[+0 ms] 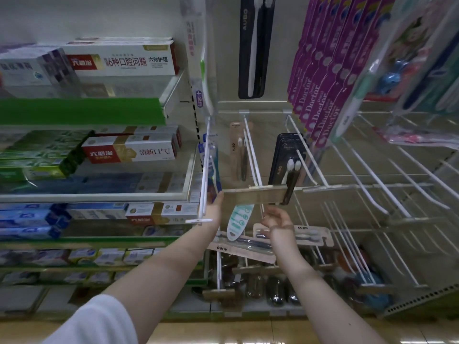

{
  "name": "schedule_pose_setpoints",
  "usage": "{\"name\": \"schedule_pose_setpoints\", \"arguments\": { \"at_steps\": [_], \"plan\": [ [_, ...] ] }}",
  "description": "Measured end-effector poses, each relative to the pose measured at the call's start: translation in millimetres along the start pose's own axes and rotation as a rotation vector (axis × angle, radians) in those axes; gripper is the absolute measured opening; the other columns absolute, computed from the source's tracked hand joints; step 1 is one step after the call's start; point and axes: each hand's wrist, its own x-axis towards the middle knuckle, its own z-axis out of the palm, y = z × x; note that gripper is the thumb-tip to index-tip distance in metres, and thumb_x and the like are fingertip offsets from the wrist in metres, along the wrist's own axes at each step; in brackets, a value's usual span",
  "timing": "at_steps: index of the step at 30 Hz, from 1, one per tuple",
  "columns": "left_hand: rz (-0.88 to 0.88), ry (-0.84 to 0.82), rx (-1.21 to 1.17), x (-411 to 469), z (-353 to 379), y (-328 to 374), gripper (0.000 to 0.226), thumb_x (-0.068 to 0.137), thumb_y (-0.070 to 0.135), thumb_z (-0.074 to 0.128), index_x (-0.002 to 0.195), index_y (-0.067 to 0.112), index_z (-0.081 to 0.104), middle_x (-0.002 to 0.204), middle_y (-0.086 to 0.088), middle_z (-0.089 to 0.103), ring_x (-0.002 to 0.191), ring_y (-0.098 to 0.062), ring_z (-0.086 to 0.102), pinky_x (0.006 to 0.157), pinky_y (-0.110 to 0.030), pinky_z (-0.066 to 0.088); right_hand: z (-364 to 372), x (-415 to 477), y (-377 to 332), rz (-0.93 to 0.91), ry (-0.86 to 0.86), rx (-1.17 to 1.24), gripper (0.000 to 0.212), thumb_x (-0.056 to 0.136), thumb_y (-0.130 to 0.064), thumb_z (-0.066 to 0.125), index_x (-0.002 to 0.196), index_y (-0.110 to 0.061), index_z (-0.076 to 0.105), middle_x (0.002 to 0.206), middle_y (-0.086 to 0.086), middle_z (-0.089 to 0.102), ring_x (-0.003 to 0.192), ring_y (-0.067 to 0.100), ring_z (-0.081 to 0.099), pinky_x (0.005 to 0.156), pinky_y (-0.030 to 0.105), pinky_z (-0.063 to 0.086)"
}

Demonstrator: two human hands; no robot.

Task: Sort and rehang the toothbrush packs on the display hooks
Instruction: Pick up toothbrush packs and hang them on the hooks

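Observation:
My left hand [215, 209] grips the left end of a beige toothbrush pack [255, 196] and holds it level in front of the hooks. My right hand [275, 220] is just below and to the right, fingers curled, its fingertips pinching the tip of a white hook [258, 175]. Under my right wrist two beige AUBO packs [248, 248] [311, 235] lie flat across the lower hooks, beside a teal pack [239, 219]. Further back a beige pack [237, 150] and black packs [283, 157] hang on hooks.
Purple Doctor packs [323, 83] and a tall black AUBO pack [255, 45] hang above. Several bare white hooks [372, 180] jut out to the right. Toothpaste boxes [119, 60] fill the shelves on the left. A blue pack [211, 167] hangs on the leftmost hook.

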Motion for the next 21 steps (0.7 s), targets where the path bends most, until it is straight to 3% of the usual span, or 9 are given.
{"name": "schedule_pose_setpoints", "arguments": {
  "at_steps": [2, 6, 9, 11, 14, 16, 19, 21],
  "plan": [
    [0.013, -0.009, 0.055, -9.4, -0.6, -6.0, 0.049, 0.095, 0.031, 0.053, 0.137, 0.007, 0.045, 0.135, -0.014, 0.052, 0.124, -0.031, 0.048, 0.107, -0.039, 0.035, -6.1, -0.9, 6.9, -0.002, -0.002, -0.041, 0.021, 0.096, -0.006, 0.045, 0.112, -0.018, 0.05, 0.112, 0.003, 0.056, 0.096, 0.02, 0.057, 0.094, 0.044, 0.047],
    [0.093, -0.078, 0.33, -29.9, -2.1, -24.6, 0.044, 0.09, 0.019, 0.061, 0.129, 0.006, 0.048, 0.125, -0.006, 0.059, 0.102, -0.02, 0.057, 0.08, -0.027, 0.043, -19.9, -6.5, 17.3, 0.01, 0.012, -0.104, 0.024, 0.093, -0.001, 0.047, 0.111, -0.017, 0.052, 0.103, -0.001, 0.059, 0.099, 0.021, 0.059, 0.097, 0.043, 0.047],
    [0.167, -0.132, 0.584, -36.8, 1.2, -42.6, 0.044, 0.086, 0.016, 0.065, 0.127, 0.008, 0.05, 0.126, -0.007, 0.057, 0.11, -0.022, 0.056, 0.087, -0.029, 0.045, -33.9, -6.8, 27.0, 0.028, 0.046, -0.119, 0.023, 0.092, 0.0, 0.048, 0.108, -0.017, 0.051, 0.112, 0.009, 0.058, 0.106, 0.026, 0.057, 0.099, 0.046, 0.046],
    [0.191, -0.133, 0.653, -37.3, 3.4, -52.2, 0.038, 0.086, 0.017, 0.066, 0.121, 0.01, 0.053, 0.12, -0.006, 0.059, 0.106, -0.021, 0.057, 0.08, -0.022, 0.043, -43.0, -4.9, 32.6, 0.043, 0.076, -0.074, 0.026, 0.091, 0.004, 0.045, 0.11, -0.013, 0.05, 0.108, 0.012, 0.057, 0.098, 0.025, 0.058, 0.093, 0.042, 0.05],
    [0.067, -0.111, 0.552, -43.1, 14.8, -65.6, 0.023, 0.084, 0.011, 0.065, 0.101, 0.01, 0.049, 0.11, -0.012, 0.062, 0.093, -0.028, 0.059, 0.073, -0.027, 0.043, -57.7, -3.1, 39.1, 0.086, 0.143, 0.052, 0.028, 0.089, 0.011, 0.043, 0.109, -0.007, 0.049, 0.086, 0.009, 0.057, 0.072, 0.016, 0.054, 0.07, 0.027, 0.047],
    [-0.058, -0.098, 0.436, -44.8, 23.2, -76.3, 0.023, 0.084, 0.006, 0.064, 0.094, 0.01, 0.044, 0.107, -0.021, 0.061, 0.086, -0.031, 0.058, 0.073, -0.033, 0.045, -65.6, 0.3, 43.6, 0.136, 0.196, 0.126, 0.025, 0.089, 0.01, 0.044, 0.101, -0.009, 0.052, 0.08, 0.005, 0.056, 0.071, 0.013, 0.053, 0.07, 0.024, 0.045],
    [-0.144, -0.093, 0.381, -43.9, 31.5, -89.3, 0.027, 0.083, 0.006, 0.065, 0.105, 0.002, 0.05, 0.109, -0.02, 0.06, 0.093, -0.031, 0.059, 0.083, -0.034, 0.049, -72.7, 6.9, 49.4, 0.203, 0.223, 0.195, 0.029, 0.09, 0.006, 0.045, 0.08, -0.019, 0.056, 0.075, 0.003, 0.053, 0.069, 0.01, 0.053, 0.069, 0.022, 0.042],
    [-0.149, -0.101, 0.41, -40.0, 37.0, -98.8, 0.034, 0.086, 0.008, 0.062, 0.117, 0.001, 0.051, 0.115, -0.017, 0.061, 0.101, -0.028, 0.058, 0.083, -0.026, 0.046, -76.8, 16.0, 55.0, 0.265, 0.262, 0.237, 0.02, 0.09, 0.003, 0.048, 0.085, -0.007, 0.064, 0.077, 0.017, 0.057, 0.075, 0.01, 0.062, 0.073, 0.025, 0.049]
  ]
}}
